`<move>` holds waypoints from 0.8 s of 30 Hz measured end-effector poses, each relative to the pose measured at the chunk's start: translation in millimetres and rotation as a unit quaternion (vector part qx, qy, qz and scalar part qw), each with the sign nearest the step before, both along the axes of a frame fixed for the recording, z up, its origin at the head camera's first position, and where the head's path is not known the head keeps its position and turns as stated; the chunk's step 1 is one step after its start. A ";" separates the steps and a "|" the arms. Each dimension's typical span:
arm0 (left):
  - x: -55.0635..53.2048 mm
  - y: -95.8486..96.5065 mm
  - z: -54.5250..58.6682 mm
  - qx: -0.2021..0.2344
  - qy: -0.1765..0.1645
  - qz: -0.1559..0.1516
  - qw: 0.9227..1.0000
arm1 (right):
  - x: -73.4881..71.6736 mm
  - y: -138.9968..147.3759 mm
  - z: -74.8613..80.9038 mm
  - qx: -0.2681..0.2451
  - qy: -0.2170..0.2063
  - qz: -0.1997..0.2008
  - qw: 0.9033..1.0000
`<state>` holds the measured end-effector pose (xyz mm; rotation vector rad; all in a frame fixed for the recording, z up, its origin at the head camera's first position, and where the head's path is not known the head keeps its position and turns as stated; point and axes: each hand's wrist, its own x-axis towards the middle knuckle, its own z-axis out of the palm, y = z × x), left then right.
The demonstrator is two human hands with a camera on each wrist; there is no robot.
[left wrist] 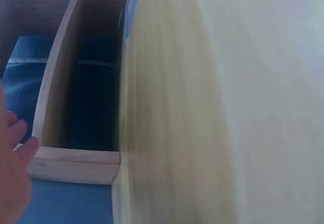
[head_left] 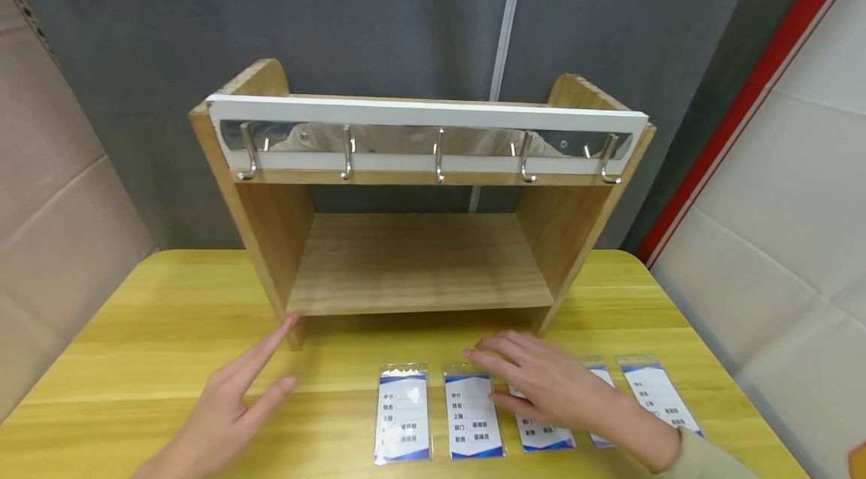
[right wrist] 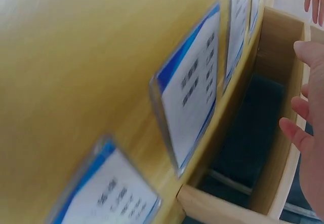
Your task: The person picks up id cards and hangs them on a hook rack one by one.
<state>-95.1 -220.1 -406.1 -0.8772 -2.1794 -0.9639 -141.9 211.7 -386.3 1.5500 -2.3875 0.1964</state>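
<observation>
A wooden shelf rack [head_left: 419, 265] stands on the table, with a white rail [head_left: 392, 112] of several metal hooks [head_left: 440, 156] along its upper front. Before it lie several ID badges [head_left: 473, 411] in clear sleeves, in a row. My left hand [head_left: 226, 407] reaches toward the rack's lower left corner with its fingers extended; the index fingertip overlaps that corner in the head view. Over the right part of the row is my right hand [head_left: 541, 381], palm down and fingers loosely bent, hiding parts of two badges. Neither hand holds anything.
The yellow wood-grain table [head_left: 88, 359] extends to both sides of the rack. Behind it hangs a grey curtain [head_left: 379, 20]. A pale padded wall [head_left: 778, 216] with a red strip [head_left: 737, 125] borders the right, and another pale panel [head_left: 54, 163] the left.
</observation>
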 end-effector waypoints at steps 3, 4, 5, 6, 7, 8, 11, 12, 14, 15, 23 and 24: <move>-6.6 1.2 -2.6 0.057 0.075 -0.010 0.996 | 2.4 -3.8 -1.1 -0.020 -0.030 0.000 0.999; -7.8 1.7 -2.9 0.073 0.088 -0.009 0.993 | 3.1 -5.1 -1.4 -0.027 -0.038 0.001 0.999; -8.6 2.0 -2.9 0.085 0.098 -0.004 0.992 | 3.8 -6.1 -1.8 -0.032 -0.047 0.002 0.998; -9.2 2.0 -2.8 0.095 0.102 0.003 0.990 | 4.4 -7.2 -2.2 -0.036 -0.054 0.001 0.998; -9.2 1.7 -3.0 0.103 0.103 0.009 0.989 | 5.0 -8.3 -2.6 -0.039 -0.063 0.000 0.997; -8.5 1.2 -3.2 0.107 0.099 0.020 0.989 | 5.6 -9.3 -3.1 -0.042 -0.072 -0.002 0.996; -7.5 -0.3 -3.3 0.114 0.086 0.052 0.988 | 7.3 -12.2 -4.6 -0.046 -0.095 -0.012 0.994; -7.8 -0.9 -3.8 0.117 0.082 0.062 0.988 | 7.7 -13.1 -5.2 -0.047 -0.100 -0.014 0.994; -8.7 -2.0 -4.6 0.118 0.078 0.081 0.987 | 8.3 -14.9 -6.3 -0.047 -0.108 -0.019 0.993; -9.5 -2.2 -4.7 0.120 0.078 0.087 0.986 | 8.6 -15.9 -6.9 -0.047 -0.111 -0.021 0.992; -16.6 -3.9 -10.0 0.137 0.073 0.121 0.981 | 9.5 -20.2 -8.2 -0.036 -0.136 -0.028 0.990; -16.9 -3.8 -10.1 0.140 0.064 0.122 0.980 | 9.4 -20.7 -8.0 -0.036 -0.137 -0.027 0.990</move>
